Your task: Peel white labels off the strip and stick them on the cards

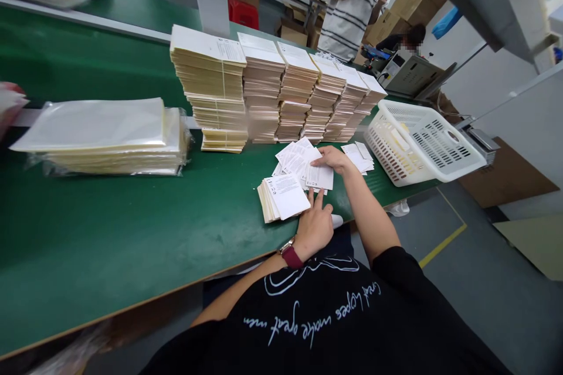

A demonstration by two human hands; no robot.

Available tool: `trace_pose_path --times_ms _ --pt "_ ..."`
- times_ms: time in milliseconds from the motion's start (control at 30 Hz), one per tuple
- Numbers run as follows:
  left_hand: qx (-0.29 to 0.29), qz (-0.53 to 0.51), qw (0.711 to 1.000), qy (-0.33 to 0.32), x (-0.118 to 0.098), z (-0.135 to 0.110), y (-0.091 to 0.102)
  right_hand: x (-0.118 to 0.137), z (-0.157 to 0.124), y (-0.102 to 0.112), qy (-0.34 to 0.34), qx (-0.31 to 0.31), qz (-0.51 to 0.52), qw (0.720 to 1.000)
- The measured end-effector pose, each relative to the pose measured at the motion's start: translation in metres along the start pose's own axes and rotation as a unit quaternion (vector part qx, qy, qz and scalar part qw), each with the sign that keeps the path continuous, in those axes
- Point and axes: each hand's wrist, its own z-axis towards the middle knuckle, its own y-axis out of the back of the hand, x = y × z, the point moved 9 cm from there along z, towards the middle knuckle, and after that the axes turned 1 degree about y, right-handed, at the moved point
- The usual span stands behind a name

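My left hand (315, 226), with a watch on a dark red strap, rests near the table's front edge. Its index and middle fingers stretch apart to the lower edge of a loose, fanned pile of printed paper slips (295, 158). Just left of those fingertips sits a neater stack of printed slips (285, 196). My right hand (335, 159) reaches over the fanned pile, thumb and fingers closed at the top edge of one printed slip (320, 176). Beyond the right hand lies a small group of loose slips (358, 157).
Tall stacks of paper slips (220, 88) line the back of the green table (132, 234). Plastic-wrapped sheets (101, 129) lie at left. A white plastic basket (404, 149) stands at right. Across the table is a person in a striped shirt (347, 17).
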Motion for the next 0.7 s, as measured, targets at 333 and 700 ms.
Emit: trace_pose_path --times_ms 333,700 --pt "-0.076 -0.076 0.993 -0.058 -0.008 -0.009 0.019 0.035 -0.085 0.082 0.155 -0.204 -0.235 0.938" --pt "-0.187 -0.148 0.967 0.086 0.024 0.049 0.019 -0.004 -0.109 0.064 0.224 -0.134 -0.334 0.906"
